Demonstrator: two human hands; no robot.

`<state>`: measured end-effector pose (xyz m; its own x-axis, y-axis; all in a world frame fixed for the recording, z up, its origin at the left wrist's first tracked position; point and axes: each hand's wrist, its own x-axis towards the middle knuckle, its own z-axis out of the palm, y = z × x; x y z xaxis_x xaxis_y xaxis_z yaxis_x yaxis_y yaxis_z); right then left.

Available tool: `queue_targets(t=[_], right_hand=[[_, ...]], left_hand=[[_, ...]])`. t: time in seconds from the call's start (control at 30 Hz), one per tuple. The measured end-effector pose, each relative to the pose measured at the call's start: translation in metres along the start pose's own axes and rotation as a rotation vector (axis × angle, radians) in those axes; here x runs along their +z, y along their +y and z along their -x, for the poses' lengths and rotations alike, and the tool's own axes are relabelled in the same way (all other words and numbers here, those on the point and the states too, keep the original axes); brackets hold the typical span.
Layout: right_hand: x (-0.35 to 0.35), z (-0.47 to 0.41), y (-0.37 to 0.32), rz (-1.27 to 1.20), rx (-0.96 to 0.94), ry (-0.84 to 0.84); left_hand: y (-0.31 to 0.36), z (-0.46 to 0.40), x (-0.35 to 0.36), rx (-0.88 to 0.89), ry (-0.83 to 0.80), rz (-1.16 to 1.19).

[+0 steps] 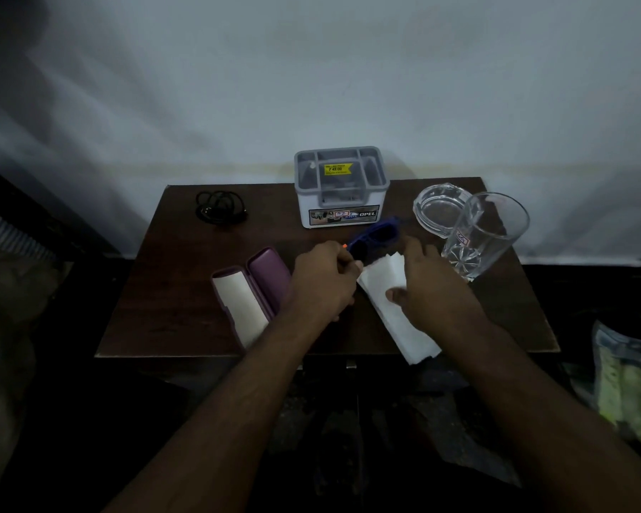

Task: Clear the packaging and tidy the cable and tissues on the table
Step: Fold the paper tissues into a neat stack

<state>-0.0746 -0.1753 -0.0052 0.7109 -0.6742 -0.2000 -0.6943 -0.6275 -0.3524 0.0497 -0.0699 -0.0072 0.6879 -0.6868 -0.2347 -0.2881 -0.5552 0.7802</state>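
A pair of blue sunglasses (376, 236) is held just above the middle of the dark wooden table (171, 290); my left hand (321, 281) is shut on its near end. My right hand (428, 281) rests with spread fingers on a white folded tissue (396, 309), which runs from the table's middle to its front edge. A black coiled cable (220, 209) lies at the back left corner. An open purple glasses case (254, 290) with a white lining lies left of my left hand.
A grey and white plastic organiser box (341, 188) stands at the table's back edge. A glass ashtray (439, 209) and a tall drinking glass (483, 235) stand at the back right. A plastic bag (629, 379) sits on the floor, right of the table.
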Motion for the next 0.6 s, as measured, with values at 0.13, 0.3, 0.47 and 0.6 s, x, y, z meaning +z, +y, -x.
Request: queue_targets(t=[0.13,0.3,0.47,0.6], right_hand=[[-0.002,0.000,-0.007,0.095,-0.043,0.114],[-0.004,-0.005,-0.018,-0.002,-0.089,0.167],[-0.004,-0.011,-0.022,-0.064,-0.048,0.095],[-0.002,-0.014,-0.025,-0.113,-0.047,0.070]], left_hand=[[-0.001,-0.006,0.002,0.153,0.139,-0.156],[0.004,-0.016,0.008,0.274,0.105,-0.397],[0.008,-0.023,0.017,0.204,-0.035,-0.510],[0.010,-0.027,0.014,0.215,0.029,-0.419]])
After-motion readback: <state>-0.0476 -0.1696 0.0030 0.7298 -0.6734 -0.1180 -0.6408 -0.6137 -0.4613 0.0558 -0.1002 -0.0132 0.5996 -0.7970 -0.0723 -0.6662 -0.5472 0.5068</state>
